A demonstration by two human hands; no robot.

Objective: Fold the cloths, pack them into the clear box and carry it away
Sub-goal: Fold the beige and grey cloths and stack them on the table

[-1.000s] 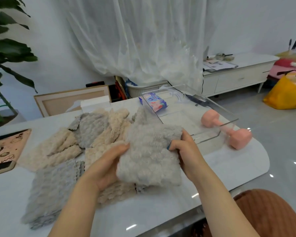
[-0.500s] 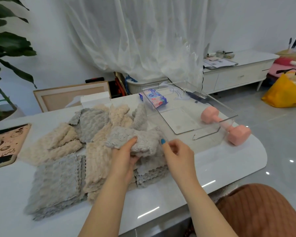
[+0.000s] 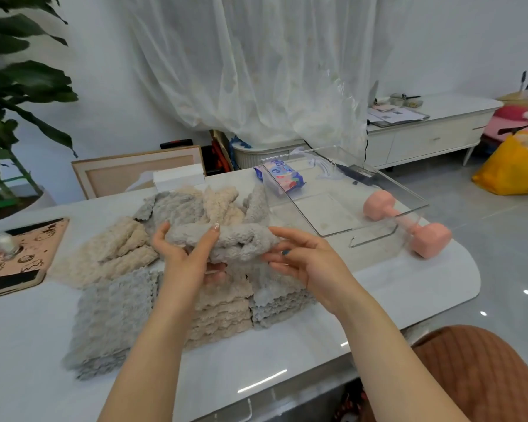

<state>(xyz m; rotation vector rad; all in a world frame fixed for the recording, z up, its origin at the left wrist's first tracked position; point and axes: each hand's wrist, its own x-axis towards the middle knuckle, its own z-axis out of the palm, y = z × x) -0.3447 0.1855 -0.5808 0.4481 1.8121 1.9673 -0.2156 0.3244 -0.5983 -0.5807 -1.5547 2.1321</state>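
A grey fluffy cloth (image 3: 235, 240), bunched into a narrow fold, is held above the pile in the middle of the white table (image 3: 378, 287). My left hand (image 3: 186, 254) grips its left part, thumb behind and fingers over the front. My right hand (image 3: 305, 260) touches its right end with fingers spread and nearly straight. Below lie several grey and beige cloths (image 3: 113, 312), some flat, some stacked (image 3: 220, 318). The clear box (image 3: 375, 229) stands to the right on the table, with no cloth inside.
A pink dumbbell (image 3: 409, 220) lies just right of the box. A blue wipes packet (image 3: 281, 178) sits behind it, a tablet (image 3: 19, 257) at the left edge. A plant (image 3: 16, 102), white cabinet (image 3: 424, 138), yellow bag (image 3: 512, 169) and brown stool (image 3: 482, 376) surround the table.
The grey cloth, spread between both hands a second ago, has been doubled over into a narrow bunch. My right hand let go of its edge and now touches the right end.
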